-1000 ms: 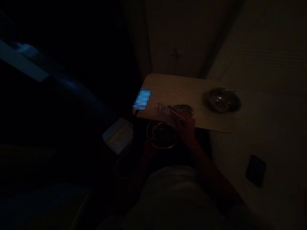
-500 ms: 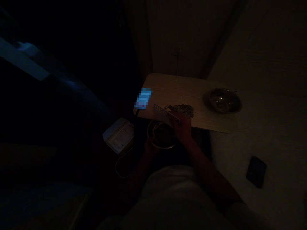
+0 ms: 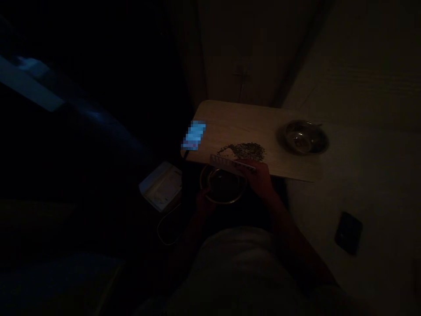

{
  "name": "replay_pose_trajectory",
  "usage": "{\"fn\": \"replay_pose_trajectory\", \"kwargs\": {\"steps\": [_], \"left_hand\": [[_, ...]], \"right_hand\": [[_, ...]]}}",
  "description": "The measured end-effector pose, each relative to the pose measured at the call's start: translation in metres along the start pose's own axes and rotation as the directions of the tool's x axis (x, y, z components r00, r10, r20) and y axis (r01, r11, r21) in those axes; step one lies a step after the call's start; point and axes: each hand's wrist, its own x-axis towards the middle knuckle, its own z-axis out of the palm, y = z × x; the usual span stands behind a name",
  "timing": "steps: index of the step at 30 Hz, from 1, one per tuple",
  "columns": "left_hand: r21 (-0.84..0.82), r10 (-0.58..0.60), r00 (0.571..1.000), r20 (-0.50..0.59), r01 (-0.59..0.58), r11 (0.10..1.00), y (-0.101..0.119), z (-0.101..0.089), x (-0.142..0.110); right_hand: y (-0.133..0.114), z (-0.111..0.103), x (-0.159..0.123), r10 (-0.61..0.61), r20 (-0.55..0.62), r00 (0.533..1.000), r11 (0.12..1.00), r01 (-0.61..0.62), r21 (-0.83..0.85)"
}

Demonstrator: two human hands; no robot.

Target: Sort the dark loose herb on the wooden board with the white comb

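Head view: a very dark scene, with a pale wood-grain tabletop with rounded corners (image 3: 243,123) near the middle
Right hand (image 3: 262,179): bare, at the near edge of the tabletop; the fingers pinch the right end of a flat, pale, slotted strip (image 3: 221,160)
Slotted length: runs leftward from that hand along the tabletop's near edge, its lower part above the far rim of a round, shiny metal bowl (image 3: 226,202); whether it touches the wood, I cannot tell
Left hand (image 3: 204,202): bare, in front of the tabletop, at the lower left of the bowl's rim and touching it; too dark to tell whether its fingers are spread or pressed together
Held-side bowl: just in front of the tabletop's near edge, below its surface; the inside is too dark to read
Grains: a loose, flat heap of small dark grains (image 3: 251,150) on the tabletop, close to its near edge, with a thin trail bending left
Tabletop's left end: a glowing blue, pixelated rectangle (image 3: 194,135)
Tabletop's right end: a second wide, shiny metal bowl (image 3: 324,142), well apart from the grains
Left of the tabletop, lower down: a whitish, box-like object (image 3: 162,186) and a thin white cord (image 3: 158,230)
Right of the tabletop, nearer the wearer: a dark, rounded rectangular object (image 3: 348,233) on a pale surface
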Motion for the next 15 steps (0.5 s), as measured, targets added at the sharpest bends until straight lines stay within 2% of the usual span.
{"fn": "replay_pose_trajectory", "kwargs": {"steps": [4, 10, 13, 15], "left_hand": [[0.025, 0.023, 1.0, -0.02, -0.022, 0.999, 0.001, 0.001, -0.001], [0.039, 0.032, 0.999, -0.014, -0.031, 0.999, 0.001, 0.005, -0.001], [0.032, 0.044, 0.998, -0.035, -0.043, 0.999, 0.0, 0.004, 0.001], [0.026, 0.029, 0.999, -0.035, -0.028, 0.999, 0.0, 0.003, 0.003]], "right_hand": [[0.0, 0.006, 0.003, -0.008, -0.046, 0.999, 1.0, 0.008, 0.004], [-0.006, 0.023, 0.006, -0.112, 0.088, 0.99, 0.994, 0.111, 0.018], [-0.009, 0.02, 0.004, -0.094, 0.109, 0.99, 0.996, 0.093, 0.019], [-0.009, 0.011, 0.001, -0.047, 0.046, 0.998, 0.999, 0.047, 0.009]]}}
